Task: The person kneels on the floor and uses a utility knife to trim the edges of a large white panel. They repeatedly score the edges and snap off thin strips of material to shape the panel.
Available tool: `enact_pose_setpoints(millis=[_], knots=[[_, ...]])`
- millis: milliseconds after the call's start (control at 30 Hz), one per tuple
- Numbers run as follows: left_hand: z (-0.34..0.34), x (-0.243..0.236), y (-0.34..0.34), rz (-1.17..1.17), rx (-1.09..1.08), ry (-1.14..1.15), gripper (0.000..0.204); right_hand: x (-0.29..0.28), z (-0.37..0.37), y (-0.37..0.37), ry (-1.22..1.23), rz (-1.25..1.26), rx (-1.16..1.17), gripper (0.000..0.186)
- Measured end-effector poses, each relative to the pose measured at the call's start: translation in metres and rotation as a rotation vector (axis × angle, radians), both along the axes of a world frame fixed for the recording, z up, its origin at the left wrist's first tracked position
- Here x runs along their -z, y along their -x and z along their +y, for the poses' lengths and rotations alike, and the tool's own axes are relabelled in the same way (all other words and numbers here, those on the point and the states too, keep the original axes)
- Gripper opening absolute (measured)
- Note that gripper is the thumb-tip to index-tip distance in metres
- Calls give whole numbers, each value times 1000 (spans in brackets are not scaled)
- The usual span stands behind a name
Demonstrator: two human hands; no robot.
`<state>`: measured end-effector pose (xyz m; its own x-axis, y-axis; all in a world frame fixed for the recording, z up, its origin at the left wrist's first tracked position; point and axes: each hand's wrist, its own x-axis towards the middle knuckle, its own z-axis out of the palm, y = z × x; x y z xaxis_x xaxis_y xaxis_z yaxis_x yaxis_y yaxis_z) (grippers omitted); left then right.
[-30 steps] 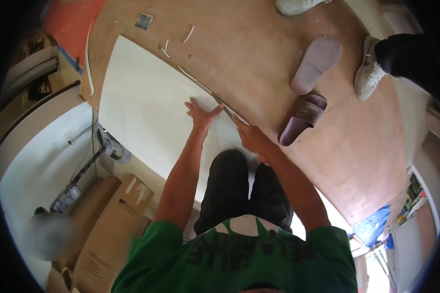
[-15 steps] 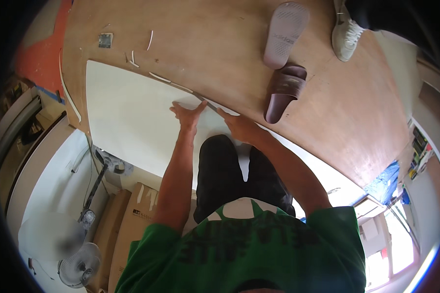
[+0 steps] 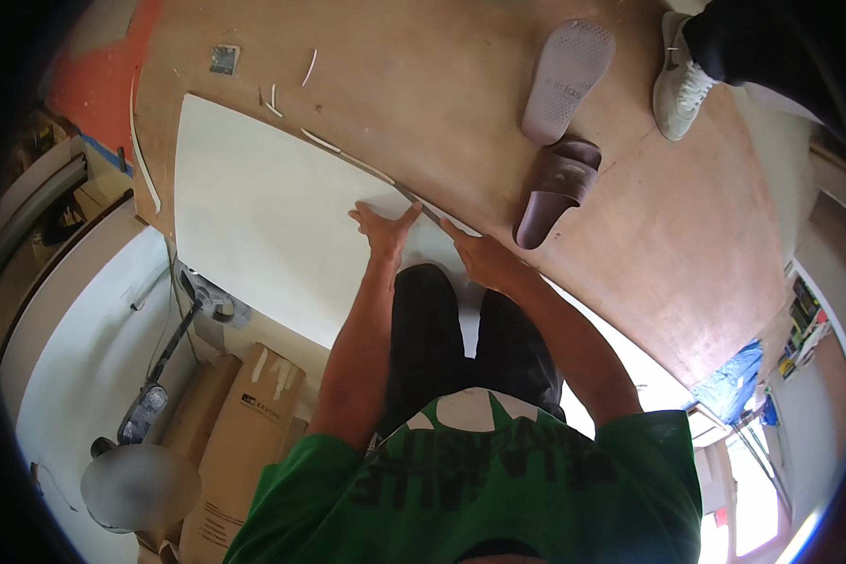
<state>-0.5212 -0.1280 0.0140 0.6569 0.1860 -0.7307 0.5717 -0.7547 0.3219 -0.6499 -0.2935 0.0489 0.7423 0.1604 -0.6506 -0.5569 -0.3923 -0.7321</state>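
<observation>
A large white panel (image 3: 263, 197) lies across the brown board, with my knees at its near side. Along its far edge runs a thin grey flat bar (image 3: 429, 213), whose exact kind I cannot make out. My left hand (image 3: 383, 230) has its fingers spread over the white surface, and its thumb reaches the bar's far-left part. My right hand (image 3: 484, 256) is closed at the bar's other end, index finger stretched along it; its remaining fingers are partly hidden. Thin white offcut strips (image 3: 367, 169) lie against the panel's far edge, just beyond the bar.
Two slide sandals (image 3: 556, 193) lie on the brown board (image 3: 423, 85), one sole up. Another person's white shoe (image 3: 677, 94) stands at the far right. A small dark square (image 3: 225, 59) lies far left. Cardboard boxes (image 3: 244, 442) and a fan (image 3: 141, 484) are at the near left.
The whole view has shifted slightly, so the panel and sandals appear moved right. Both hands keep about the same place at the bar and the panel's edge.
</observation>
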Motion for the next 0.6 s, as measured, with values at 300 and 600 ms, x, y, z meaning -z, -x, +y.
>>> enact_pose_setpoints(millis=[300, 600], knots=[[33, 64, -25, 77, 192, -71, 129, 11, 16, -15, 172, -251, 50, 75], [64, -77, 21, 243, 159, 285, 92, -77, 22, 107, 370, -101, 509, 64]])
